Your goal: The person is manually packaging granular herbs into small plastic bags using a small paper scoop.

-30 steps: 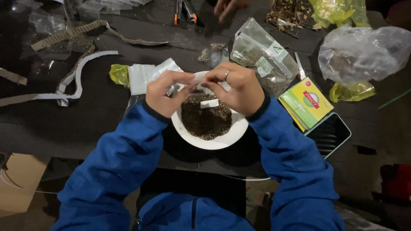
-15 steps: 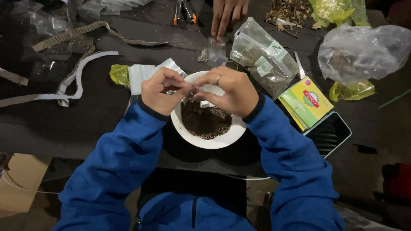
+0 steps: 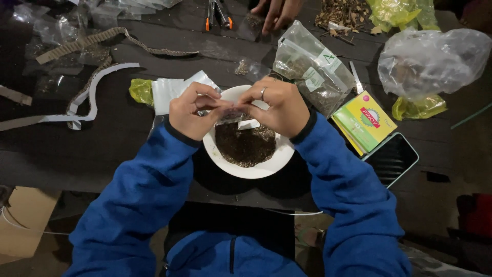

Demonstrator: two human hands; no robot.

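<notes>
Pale cardboard strips (image 3: 77, 110) are laid on the dark desk (image 3: 123, 149). A small clear crinkly packet (image 3: 231, 117) is pinched by left hand (image 3: 190, 111) and right hand (image 3: 279, 106) over a round white bowl (image 3: 256, 169) of dark crumbly grains. Glossy green box (image 3: 365, 122) at right. Hands sit slightly higher than 0.5 s ago.

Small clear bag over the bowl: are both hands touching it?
Touching. Head view shows left hand and right hand pinching the small clear bag above the white bowl.
</notes>
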